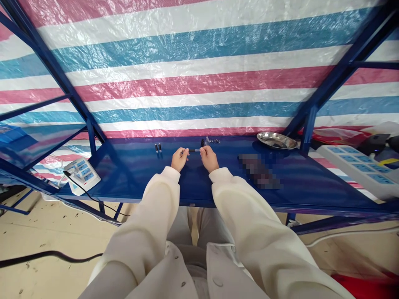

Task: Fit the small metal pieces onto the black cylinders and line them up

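Note:
Both my arms in cream sleeves reach over a blue metal shelf. My left hand and my right hand are closed on the two ends of a thin dark pen-like rod, held level just above the shelf. Two short dark cylinders stand left of my left hand. A cluster of small dark and clear parts lies just behind my right hand.
A round metal dish sits at the back right of the shelf. A white power strip with a black cable rests at the left edge, another strip at the right. Blue frame posts and a striped tarpaulin close the back.

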`<state>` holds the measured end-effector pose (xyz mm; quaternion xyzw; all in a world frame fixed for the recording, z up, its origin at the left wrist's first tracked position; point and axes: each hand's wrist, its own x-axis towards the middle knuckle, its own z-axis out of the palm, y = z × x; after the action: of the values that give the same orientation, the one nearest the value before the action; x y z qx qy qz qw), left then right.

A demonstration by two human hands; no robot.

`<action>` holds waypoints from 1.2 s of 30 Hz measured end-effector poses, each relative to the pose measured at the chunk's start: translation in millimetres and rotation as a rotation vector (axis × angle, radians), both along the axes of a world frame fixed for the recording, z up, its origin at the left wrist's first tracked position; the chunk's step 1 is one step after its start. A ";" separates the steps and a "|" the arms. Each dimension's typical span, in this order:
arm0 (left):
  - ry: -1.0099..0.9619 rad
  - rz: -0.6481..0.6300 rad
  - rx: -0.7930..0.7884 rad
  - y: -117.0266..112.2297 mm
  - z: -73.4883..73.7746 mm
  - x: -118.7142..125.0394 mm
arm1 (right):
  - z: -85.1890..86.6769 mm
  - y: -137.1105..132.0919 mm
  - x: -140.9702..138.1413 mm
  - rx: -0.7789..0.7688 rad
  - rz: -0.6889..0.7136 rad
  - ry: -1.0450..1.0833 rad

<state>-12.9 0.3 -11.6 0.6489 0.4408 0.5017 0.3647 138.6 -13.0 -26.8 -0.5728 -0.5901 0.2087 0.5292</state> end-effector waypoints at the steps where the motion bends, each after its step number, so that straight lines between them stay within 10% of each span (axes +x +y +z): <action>1: -0.011 0.003 -0.007 0.8 -0.2 -0.2 | -1.2 0.9 -0.2 -0.003 0.014 0.015; 20: -0.205 -0.080 -0.189 0.3 3.3 -0.6 | -6.8 4.3 0.4 0.056 0.207 -0.211; 29: -0.203 0.106 -0.100 9.4 -5.3 0.1 | -0.9 1.8 12.0 -0.052 -0.097 -0.327; 36: 0.201 0.032 0.023 17.3 -4.4 20.4 | 3.6 7.6 27.3 -0.195 -0.300 -0.165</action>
<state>7.5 17.6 -16.0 0.6931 0.4796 0.4446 0.3032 165.9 -5.5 -23.3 -0.7181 -0.5163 0.1359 0.4465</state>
